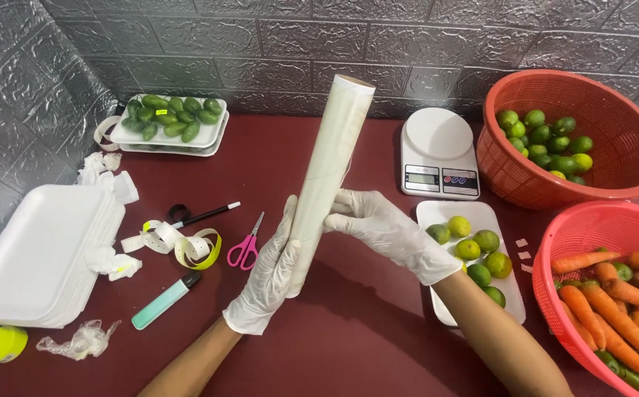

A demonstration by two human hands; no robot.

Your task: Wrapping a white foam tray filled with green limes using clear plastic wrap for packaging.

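A long roll of clear cling film (332,158) stands tilted above the dark red table, its top leaning right toward the wall. My left hand (266,283), in a white glove, grips the roll's lower end. My right hand (385,229), also gloved, pinches the roll's right side near its middle. Just right of my hands lies a white foam tray (437,213) holding several limes (477,250).
A white kitchen scale (438,153) stands behind the tray. Red baskets hold limes (555,136) and carrots (617,309) at right. At left are stacked foam trays (40,254), pink scissors (246,246), label tape (187,246), a pen (205,215), a mint marker (163,301), and a tray of green fruit (172,117).
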